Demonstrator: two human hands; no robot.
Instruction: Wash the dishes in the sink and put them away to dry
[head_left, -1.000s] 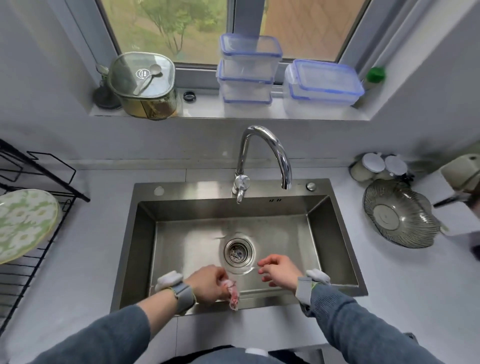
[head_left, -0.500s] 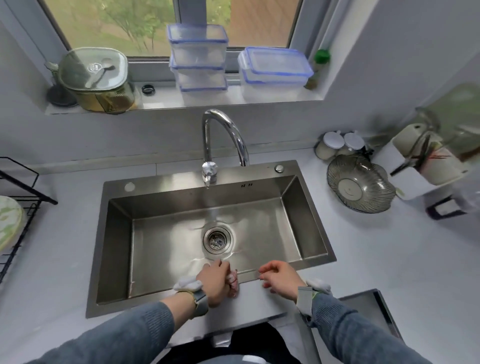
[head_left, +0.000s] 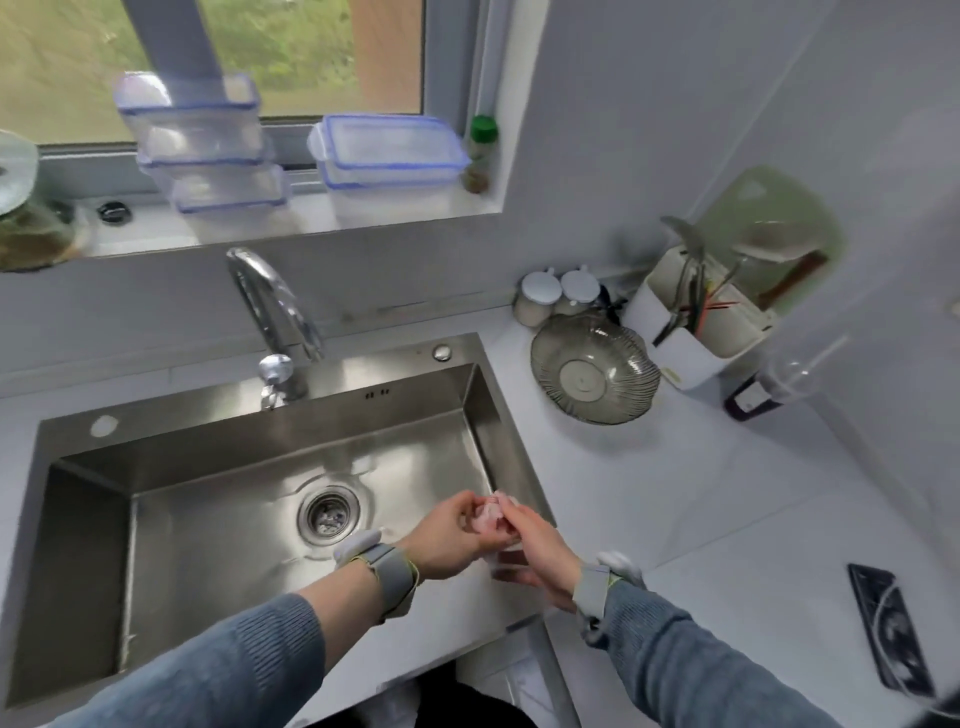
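Note:
Over the front right corner of the steel sink (head_left: 93, 571), my left hand (head_left: 457, 540) and my right hand (head_left: 540, 545) meet around a small crumpled pink-and-white cloth (head_left: 488, 514). Fingers of both hands curl onto the cloth. The basin holds no dishes; only the drain (head_left: 328, 514) with some scraps shows on its floor. A grey ribbed glass bowl (head_left: 595, 375) sits on the counter to the right of the sink. The tap (head_left: 275, 317) curves over the back rim, with no water running.
White utensil holder (head_left: 696, 322) with cutlery stands right of the bowl, two lidded jars (head_left: 556, 293) behind it. A green cutting board (head_left: 779, 228) leans on the wall. Clear plastic boxes (head_left: 208, 150) line the window sill. A black object (head_left: 888, 623) lies at the counter's near right.
The view has swung to the right, so the dish rack at the left is out of sight. My right hand has joined my left hand on the cloth, now nearer the sink's right corner.

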